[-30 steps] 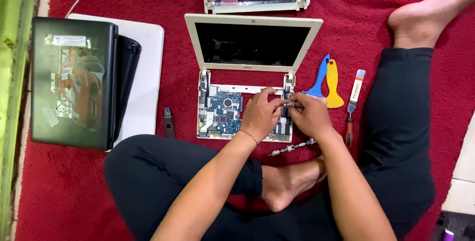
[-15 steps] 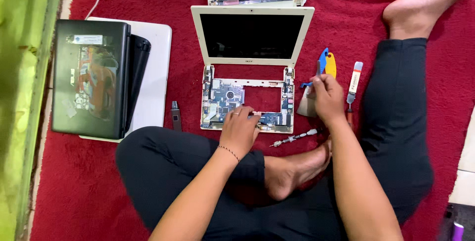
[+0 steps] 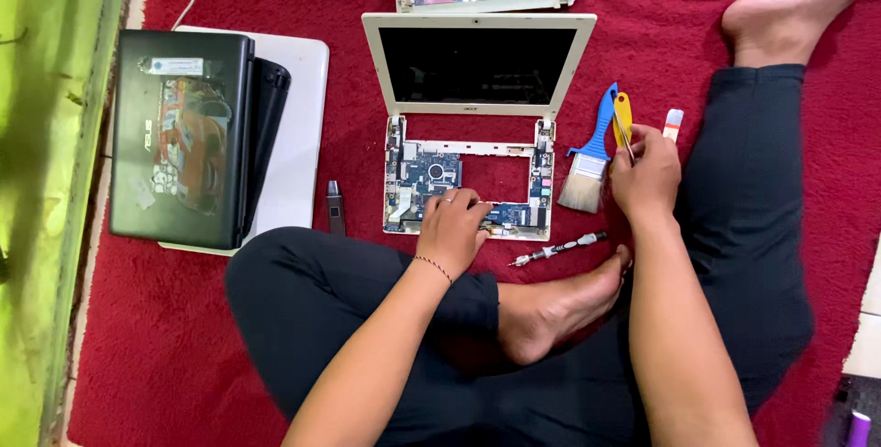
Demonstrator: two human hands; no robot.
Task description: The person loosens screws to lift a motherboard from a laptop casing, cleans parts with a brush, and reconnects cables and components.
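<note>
The right hand [image 3: 645,176] has left the opened laptop [image 3: 468,185] for the tools beside it.

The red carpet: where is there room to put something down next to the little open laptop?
Bare red carpet lies between the stacked laptops and the open laptop, above the small black tool. More shows lower left, beside the knee. The right is crowded: brush, yellow pry tool, screwdriver, and the right hand. The left hand rests on the board.

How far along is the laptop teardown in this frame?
Done: the white laptop's keyboard deck is off, its motherboard exposed.
In hand: left hand rests on the board; right hand grips a thin tool by the brush.
Left: the board sits in its base.
</note>
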